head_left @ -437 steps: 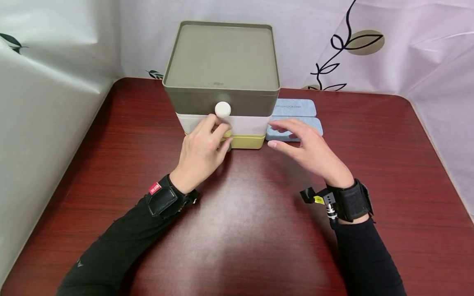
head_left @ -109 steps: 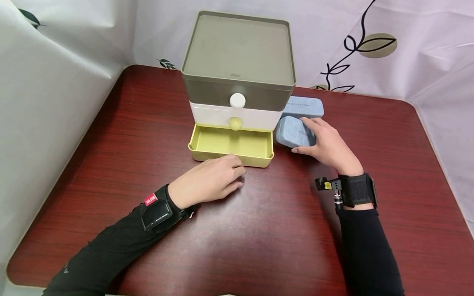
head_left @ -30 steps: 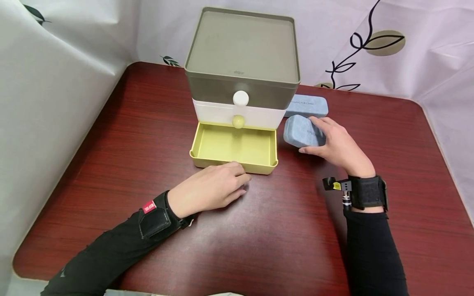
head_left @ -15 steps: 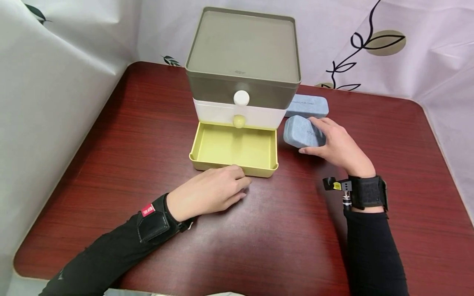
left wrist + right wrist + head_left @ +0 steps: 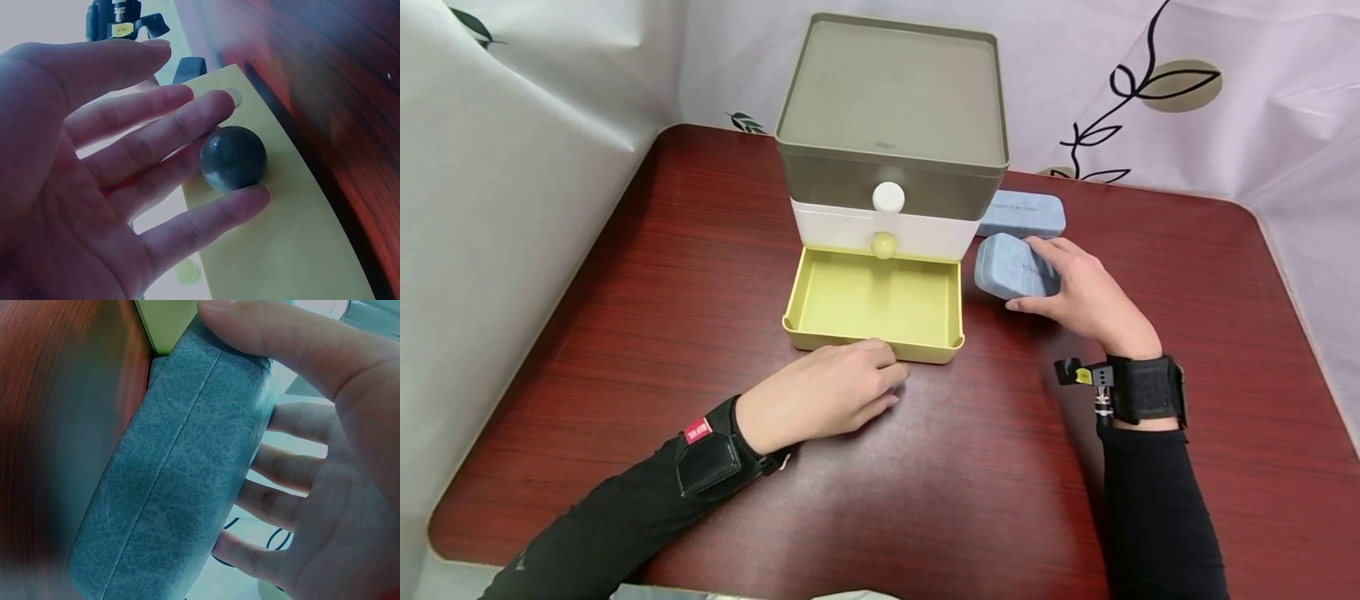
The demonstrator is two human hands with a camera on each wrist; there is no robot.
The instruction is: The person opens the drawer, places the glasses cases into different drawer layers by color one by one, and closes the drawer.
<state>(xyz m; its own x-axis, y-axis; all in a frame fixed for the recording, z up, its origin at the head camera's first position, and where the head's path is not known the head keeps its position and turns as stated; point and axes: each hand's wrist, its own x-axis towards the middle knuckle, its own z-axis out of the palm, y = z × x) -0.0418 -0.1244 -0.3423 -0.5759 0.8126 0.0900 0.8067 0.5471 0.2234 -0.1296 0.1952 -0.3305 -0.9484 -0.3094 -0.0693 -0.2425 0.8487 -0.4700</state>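
My left hand (image 5: 831, 387) reaches to the front of the yellow bottom drawer (image 5: 820, 340), which is pulled out. In the left wrist view, its fingers lie around a dark round knob (image 5: 234, 159) on the drawer's front; the thumb stays apart from it. The drawer has nothing in it. To the right, my right hand (image 5: 1093, 296) grips a light-blue glasses case (image 5: 1011, 267), thumb on the near side and fingers on the far side. The right wrist view shows the case (image 5: 162, 462) tilted, with a seam along its side.
The stacked drawer box has a grey top (image 5: 895, 92) with a raised rim and a white middle drawer (image 5: 842, 225). A second blue case (image 5: 1022, 214) lies behind the held one. A white curtain (image 5: 1285, 125) hangs behind the dark red table (image 5: 587, 333).
The bottom drawer, shut at first, has come out toward me with my left hand and slides slightly farther over the last second. My right hand has taken and tilted the front case.
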